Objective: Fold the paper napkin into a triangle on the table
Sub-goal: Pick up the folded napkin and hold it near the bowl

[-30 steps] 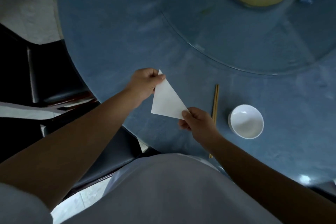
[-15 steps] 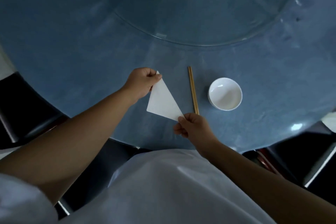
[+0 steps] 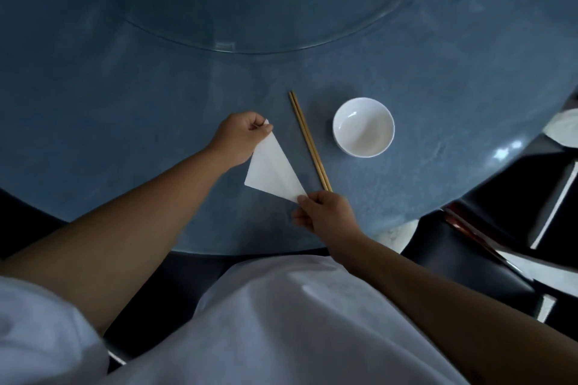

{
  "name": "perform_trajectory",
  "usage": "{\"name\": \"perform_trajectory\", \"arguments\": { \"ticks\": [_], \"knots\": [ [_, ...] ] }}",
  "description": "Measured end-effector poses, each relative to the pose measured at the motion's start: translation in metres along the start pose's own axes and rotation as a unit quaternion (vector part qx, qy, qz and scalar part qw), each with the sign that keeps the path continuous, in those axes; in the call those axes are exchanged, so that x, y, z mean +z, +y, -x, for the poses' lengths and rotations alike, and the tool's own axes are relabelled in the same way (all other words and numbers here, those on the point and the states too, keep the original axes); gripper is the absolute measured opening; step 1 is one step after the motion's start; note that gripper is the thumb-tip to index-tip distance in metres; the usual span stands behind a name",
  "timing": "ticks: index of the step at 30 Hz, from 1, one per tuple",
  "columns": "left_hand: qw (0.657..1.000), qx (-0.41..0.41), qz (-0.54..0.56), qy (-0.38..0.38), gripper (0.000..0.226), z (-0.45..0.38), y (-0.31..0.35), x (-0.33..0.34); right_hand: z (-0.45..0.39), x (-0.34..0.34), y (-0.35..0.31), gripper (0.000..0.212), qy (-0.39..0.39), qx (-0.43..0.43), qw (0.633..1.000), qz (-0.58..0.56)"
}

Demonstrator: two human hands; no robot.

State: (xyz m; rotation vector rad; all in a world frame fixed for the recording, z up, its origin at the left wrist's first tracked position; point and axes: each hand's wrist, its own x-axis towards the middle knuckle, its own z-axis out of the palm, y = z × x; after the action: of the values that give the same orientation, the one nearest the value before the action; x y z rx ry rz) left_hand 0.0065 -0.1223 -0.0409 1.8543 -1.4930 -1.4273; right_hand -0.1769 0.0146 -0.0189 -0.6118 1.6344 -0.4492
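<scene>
A white paper napkin (image 3: 272, 170) in a triangle shape is held over the blue round table (image 3: 125, 109) near its front edge. My left hand (image 3: 239, 137) pinches the napkin's far corner between thumb and fingers. My right hand (image 3: 325, 212) pinches its near right corner. The third corner points left and is free. Whether the napkin touches the table I cannot tell.
A pair of wooden chopsticks (image 3: 309, 141) lies just right of the napkin. Beyond them stands an empty white bowl (image 3: 363, 126). A glass turntable (image 3: 266, 9) covers the table's middle. Dark chairs (image 3: 500, 244) stand at the right and left.
The view has swung, so table, bowl and chopsticks shifted in frame. Both hands keep the same grip on the triangular napkin, now closer to the chopsticks.
</scene>
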Motion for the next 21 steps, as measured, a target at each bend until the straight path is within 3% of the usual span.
{"name": "perform_trajectory", "arguments": {
  "ticks": [10,21],
  "knots": [
    [0.995,0.027,-0.098,-0.005,0.014,-0.013,-0.005,0.026,-0.009,-0.013,0.022,0.024,0.055,0.013,0.997,0.043],
    [0.988,0.063,-0.137,0.038,0.014,-0.013,-0.006,0.034,-0.014,-0.015,0.023,0.026,0.041,-0.006,0.99,0.132]
  ]
}}
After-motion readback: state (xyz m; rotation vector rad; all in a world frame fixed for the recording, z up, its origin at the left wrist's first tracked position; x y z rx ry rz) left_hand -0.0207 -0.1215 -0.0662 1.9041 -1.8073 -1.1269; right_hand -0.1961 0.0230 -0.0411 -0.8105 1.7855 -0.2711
